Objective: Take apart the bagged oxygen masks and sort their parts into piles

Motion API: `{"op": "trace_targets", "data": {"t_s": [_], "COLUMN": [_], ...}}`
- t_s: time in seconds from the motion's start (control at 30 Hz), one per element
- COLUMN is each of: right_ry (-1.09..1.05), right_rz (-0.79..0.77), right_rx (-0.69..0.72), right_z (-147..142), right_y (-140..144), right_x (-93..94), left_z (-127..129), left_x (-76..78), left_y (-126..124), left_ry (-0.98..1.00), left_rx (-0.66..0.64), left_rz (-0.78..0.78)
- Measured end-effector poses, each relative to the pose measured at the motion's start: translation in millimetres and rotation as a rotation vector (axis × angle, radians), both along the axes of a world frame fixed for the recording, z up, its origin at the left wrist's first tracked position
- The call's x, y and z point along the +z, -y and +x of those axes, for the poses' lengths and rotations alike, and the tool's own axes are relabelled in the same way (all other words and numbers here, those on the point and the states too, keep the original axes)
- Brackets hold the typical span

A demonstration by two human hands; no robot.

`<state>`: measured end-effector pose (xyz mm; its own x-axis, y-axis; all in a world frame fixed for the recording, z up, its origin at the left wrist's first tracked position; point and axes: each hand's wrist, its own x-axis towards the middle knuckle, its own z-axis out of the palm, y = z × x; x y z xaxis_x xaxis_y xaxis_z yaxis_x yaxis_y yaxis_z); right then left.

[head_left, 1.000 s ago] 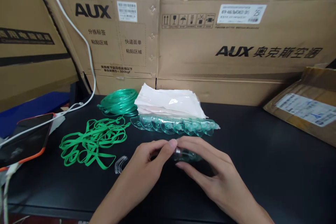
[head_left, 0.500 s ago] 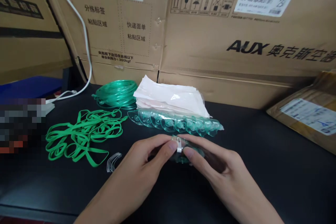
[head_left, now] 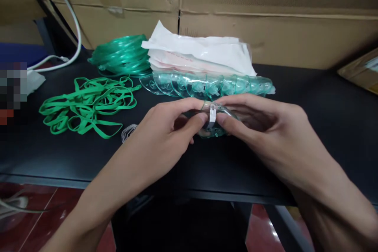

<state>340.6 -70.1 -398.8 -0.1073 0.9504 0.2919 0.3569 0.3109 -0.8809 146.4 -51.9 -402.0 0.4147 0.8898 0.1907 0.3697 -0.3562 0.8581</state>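
Observation:
My left hand (head_left: 165, 126) and my right hand (head_left: 265, 126) together hold a clear green plastic mask (head_left: 214, 130) above the black table (head_left: 310, 126). Thumbs and forefingers of both hands pinch a small white metal strip (head_left: 212, 113) on the mask's top edge. Just behind my fingers lies a row of several stacked clear green masks (head_left: 206, 84). A small bunch of thin metal clips (head_left: 128, 133) lies on the table left of my left hand.
A tangle of green elastic straps (head_left: 88, 104) lies at the left, a coil of green tubing (head_left: 122, 55) behind it. White plastic bags (head_left: 201, 53) are piled behind the masks. Cardboard boxes (head_left: 265, 15) wall the back. A white cable (head_left: 71, 19) hangs at far left.
The view has tilted down and moved closer. My hands lifted the mask slightly and keep pinching the white strip. Nothing on the table has shifted.

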Motion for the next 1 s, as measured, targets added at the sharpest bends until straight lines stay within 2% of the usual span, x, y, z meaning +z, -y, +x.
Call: {"op": "trace_targets", "data": {"t_s": [0.13,0.33,0.67,0.8,1.0], "right_ry": [0.028,0.023,0.011,0.014,0.128], "right_rz": [0.028,0.098,0.183,0.174,0.169], "right_rx": [-0.025,-0.134,-0.221,-0.243,-0.208], "right_z": [-3.1,-6.8,-8.6,-11.0,-12.1], "right_y": [2.3,3.2,3.4,5.3,7.2], "right_x": [-0.6,-3.8,-3.6,-3.7,-4.3], "left_z": [1.0,6.4,8.5,7.4,3.4], "left_x": [-5.5,-2.7,0.8,-0.3,-0.5], "left_y": [-2.1,2.9,9.8,7.6,6.2], "left_ry": [0.039,0.168,0.021,-0.003,-0.036], "left_rx": [0.007,0.156,0.114,0.17,0.212], "left_rz": [0.044,0.057,0.201,0.284,0.285]}}
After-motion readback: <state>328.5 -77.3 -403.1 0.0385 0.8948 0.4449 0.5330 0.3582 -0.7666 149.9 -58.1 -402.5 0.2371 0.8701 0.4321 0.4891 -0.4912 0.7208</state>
